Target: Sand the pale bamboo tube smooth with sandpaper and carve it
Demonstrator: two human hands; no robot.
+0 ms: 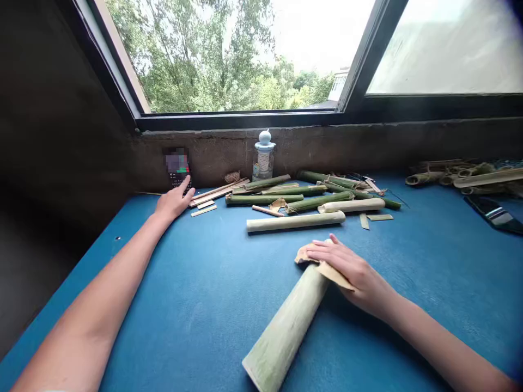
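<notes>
My right hand cupped narrowly over folded sandpaper, pressing it onto the far end of a pale peeled bamboo tube lying on the blue table. Left of that tube, my left hand lay open, holding nothing, just beside thin bamboo strips.

My left arm stretches far forward, left hand open, palm down, fingers together. Right hand curves palm down, fingers pointing left, wrist low.
</notes>
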